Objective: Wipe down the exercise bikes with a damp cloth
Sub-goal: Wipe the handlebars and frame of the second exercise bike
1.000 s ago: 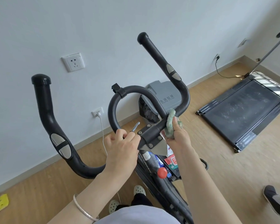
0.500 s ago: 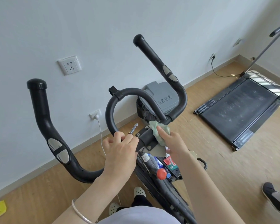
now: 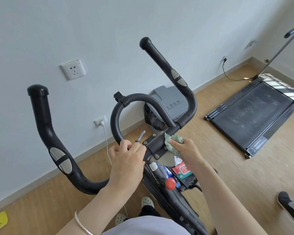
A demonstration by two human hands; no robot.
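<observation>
Cloth (image 3: 171, 143), partly hidden in my gripping right hand (image 3: 187, 152), touched the centre clamp (image 3: 155, 145); left hand (image 3: 126, 161) gripped the loop bar (image 3: 115, 114).

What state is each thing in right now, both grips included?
green cloth, bunched, pressed against the handlebar clamp
right grip, fingers curled round the cloth
left grip, wrapped round the base of the loop bar
upper wall socket, nothing plugged in
lower wall socket, white plug in
treadmill, lying flat, belt smudged
bin, lined with a black bag
</observation>
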